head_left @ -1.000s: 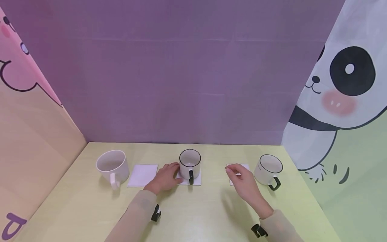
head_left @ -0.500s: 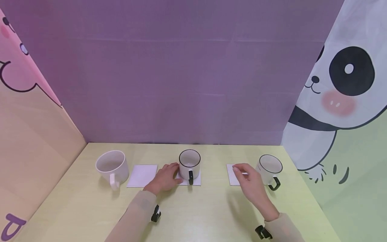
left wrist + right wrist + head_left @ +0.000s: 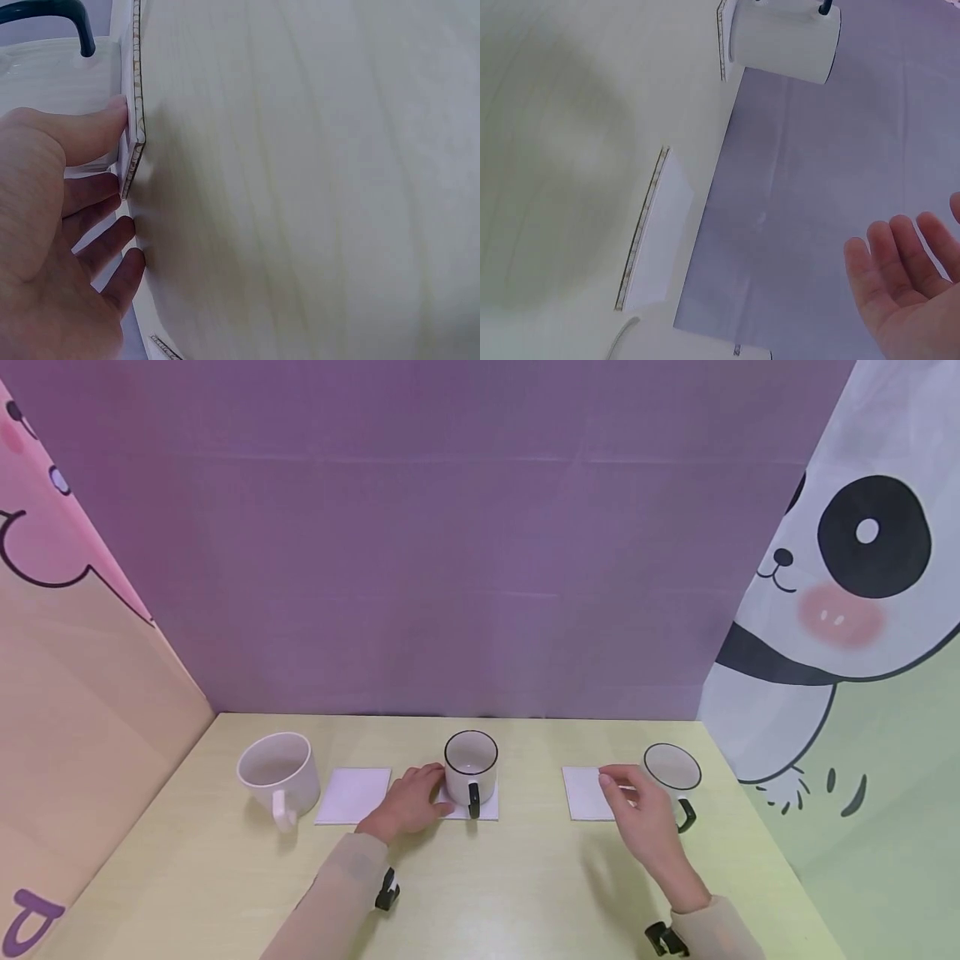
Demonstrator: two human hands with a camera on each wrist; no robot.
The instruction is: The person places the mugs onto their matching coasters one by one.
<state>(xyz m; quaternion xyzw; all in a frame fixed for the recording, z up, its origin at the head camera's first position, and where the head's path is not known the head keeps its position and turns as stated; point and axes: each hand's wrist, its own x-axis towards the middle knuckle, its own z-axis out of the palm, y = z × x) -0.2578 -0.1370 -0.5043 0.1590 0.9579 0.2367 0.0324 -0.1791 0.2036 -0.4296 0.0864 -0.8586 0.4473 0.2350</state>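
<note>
Right hand [image 3: 643, 817], fingers relaxed and empty, hovered just left of the black-rimmed white mug [image 3: 672, 770]. Left hand [image 3: 408, 802] lay flat, pressing the white square coaster [image 3: 489, 810]

My left hand [image 3: 411, 802] lies low, fingers [image 3: 90, 217] loosely extended toward 1 o'clock. My right hand [image 3: 643, 817] is raised, fingers [image 3: 889, 259] relaxed and spread, forearm trailing toward 5 o'clock.
</note>
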